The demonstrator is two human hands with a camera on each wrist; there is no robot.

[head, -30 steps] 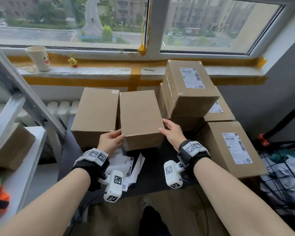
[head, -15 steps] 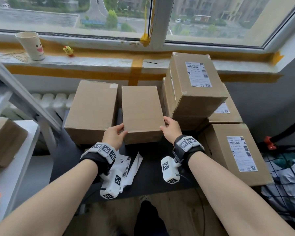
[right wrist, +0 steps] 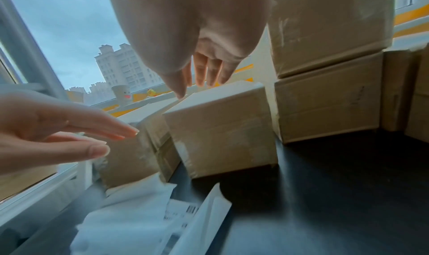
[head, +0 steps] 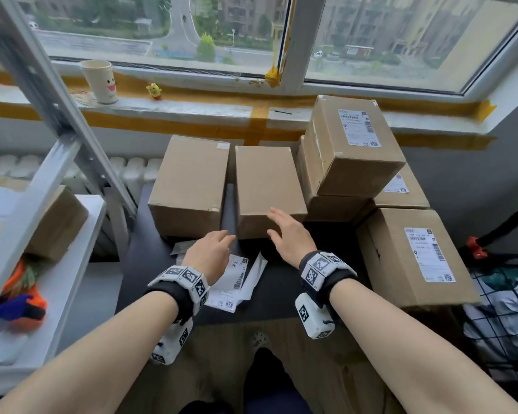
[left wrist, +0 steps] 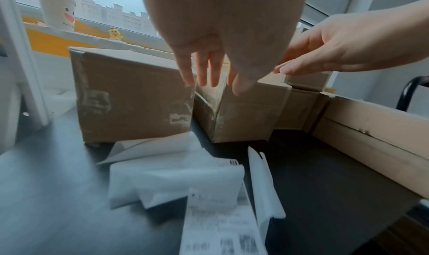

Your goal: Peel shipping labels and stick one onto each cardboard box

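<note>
The loose shipping labels [head: 232,280] lie on the dark table directly beneath the left hand [head: 208,253], likely the nearer one, while the right hand [head: 287,237] hovers by the unlabelled middle box [head: 266,186], both open and empty

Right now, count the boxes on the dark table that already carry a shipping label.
3 visible: the top stacked box, the box behind the stack, label partly hidden, and the near right box. The two left boxes' tops look bare; other faces are hidden.
</note>
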